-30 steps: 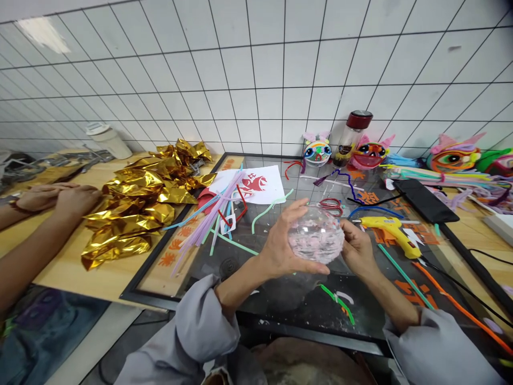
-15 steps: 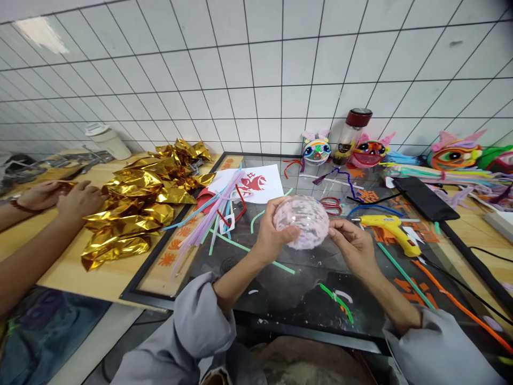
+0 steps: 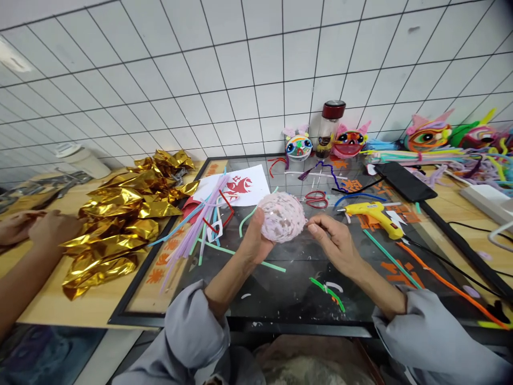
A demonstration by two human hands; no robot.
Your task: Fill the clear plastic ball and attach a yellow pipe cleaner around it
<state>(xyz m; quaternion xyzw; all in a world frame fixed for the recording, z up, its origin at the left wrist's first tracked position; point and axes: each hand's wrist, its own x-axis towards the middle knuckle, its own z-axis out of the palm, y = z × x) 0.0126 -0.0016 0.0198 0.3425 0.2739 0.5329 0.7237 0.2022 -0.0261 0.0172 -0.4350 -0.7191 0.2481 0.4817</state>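
Note:
My left hand (image 3: 256,241) cups a clear ball wrapped in fluffy pale pink strands (image 3: 282,218), its thumb along the ball's left side and fingers beneath. At the ball's right edge, my right hand (image 3: 337,240) pinches thumb and forefinger together. What is between those fingertips is too small to make out. The ball is above the dark glass-topped panel (image 3: 280,294). A yellow glue gun (image 3: 374,215) lies to the right of my right hand, and red-handled scissors (image 3: 316,199) lie just behind the ball.
Crumpled gold foil (image 3: 116,208) spreads at left, beside another person's hands (image 3: 52,230). Pipe cleaners (image 3: 200,230) lie on paper with a red design (image 3: 252,187). Decorated balls (image 3: 298,147), a bottle (image 3: 329,128) and a black pouch (image 3: 404,181) are at the back and right.
The view has swung slightly right, so things appear further left. My left thumb has moved from the ball's front to its left side. My right hand stays pinched at the ball's right edge.

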